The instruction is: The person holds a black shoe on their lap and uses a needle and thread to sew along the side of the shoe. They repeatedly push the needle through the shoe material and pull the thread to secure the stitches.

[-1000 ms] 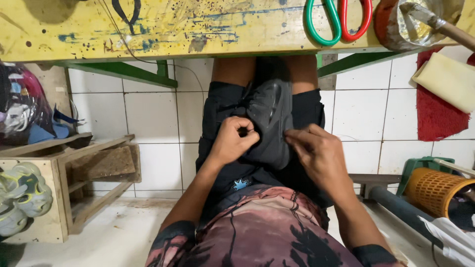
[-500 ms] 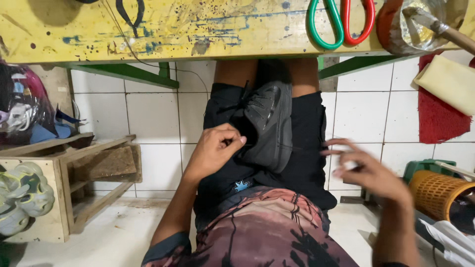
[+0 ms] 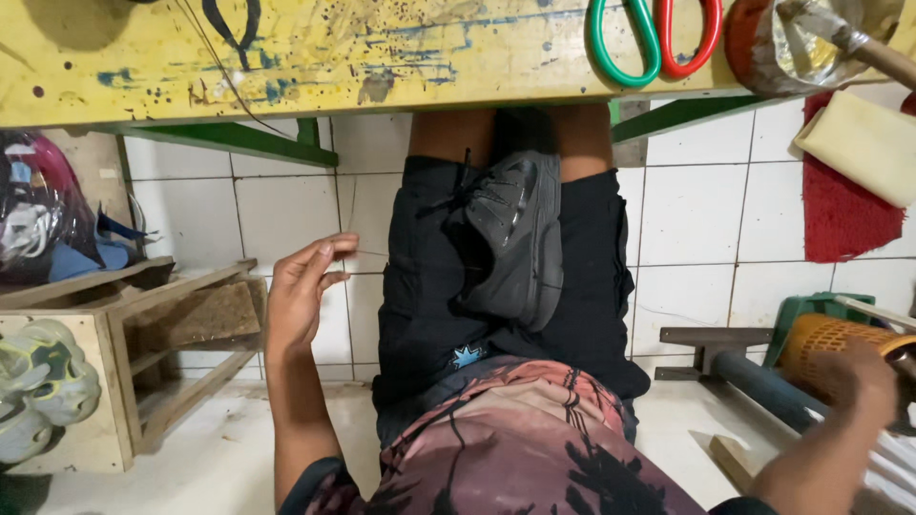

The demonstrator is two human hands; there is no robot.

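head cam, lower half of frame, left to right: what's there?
Pale shoes → wooden rack → left hand pinching a thread → black shoe on the lap → dark roller → orange basket → right hand, blurred.

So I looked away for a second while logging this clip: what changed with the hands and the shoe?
Both hands let go of the black shoe. The left hand pulled out to the left and now pinches a thin thread, drawn taut. The right hand swung out to the right, to the orange basket. The shoe stayed on the lap, and the scissors stayed on the yellow bench.
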